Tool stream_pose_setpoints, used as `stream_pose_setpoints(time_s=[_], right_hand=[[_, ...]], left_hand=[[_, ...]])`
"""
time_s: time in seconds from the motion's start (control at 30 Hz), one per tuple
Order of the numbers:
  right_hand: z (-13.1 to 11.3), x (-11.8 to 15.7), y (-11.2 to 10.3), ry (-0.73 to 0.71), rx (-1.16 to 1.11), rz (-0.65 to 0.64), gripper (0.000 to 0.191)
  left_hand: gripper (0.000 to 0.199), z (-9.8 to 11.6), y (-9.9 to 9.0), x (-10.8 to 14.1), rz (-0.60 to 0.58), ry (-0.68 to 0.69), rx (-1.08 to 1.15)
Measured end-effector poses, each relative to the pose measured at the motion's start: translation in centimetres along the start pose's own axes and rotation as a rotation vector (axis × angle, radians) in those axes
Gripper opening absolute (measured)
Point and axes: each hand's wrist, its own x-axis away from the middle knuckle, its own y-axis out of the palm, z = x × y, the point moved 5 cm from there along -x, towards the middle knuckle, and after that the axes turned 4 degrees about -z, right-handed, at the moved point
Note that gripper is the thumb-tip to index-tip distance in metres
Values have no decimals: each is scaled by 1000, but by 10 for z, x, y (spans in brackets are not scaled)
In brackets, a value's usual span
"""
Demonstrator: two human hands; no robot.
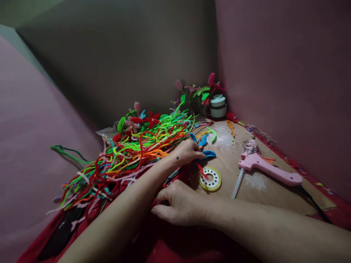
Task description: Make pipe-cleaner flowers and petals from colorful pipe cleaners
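Note:
My left hand (189,150) stretches over the near edge of the board, its thumb and fingers closed at some bent blue pipe-cleaner pieces (210,154). Its fingertips partly cover the blue pieces. Closer to me, my right hand (178,204) is curled, thumb against the bent fingers; whatever is in it, if anything, is hidden. Between the two hands lies a dark slim tool (172,176), mostly covered. A yellow tape roll (218,185) with a white holed core lies just right of my hands, a short red pipe-cleaner piece (201,170) across it.
A big heap of coloured pipe cleaners (153,140) spreads to the left. On the wooden board (276,193) rests a pink glue gun (271,170) with a clear stick and black cord. Pipe-cleaner flowers (201,91) and a white lidded jar (218,106) stand in the corner by the walls.

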Motion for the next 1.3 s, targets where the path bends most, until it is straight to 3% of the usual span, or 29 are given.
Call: stream_pose_setpoints(time_s=[0.13,0.43,0.7,0.8,1.0,1.17,1.3], right_hand=[[3,-1,2,-76,73,1,16],[-1,-1,-6,20,180,-6,24],[0,0,-9,-1,204,5,21],[2,-1,-9,-15,208,24,20],[0,-1,-8,6,221,0,22],[1,0,-10,11,244,26,21],[0,0,-10,9,248,22,21]], left_hand=[[22,4,8,1,55,83,-218],[22,-11,-14,-3,250,-93,95],[25,-1,-12,-17,216,-168,189],[28,-1,-11,-21,215,-179,146],[28,-10,-25,-18,337,-195,-103],[29,-14,-13,-23,240,-183,-233],[22,-14,-9,-28,248,-152,-260]])
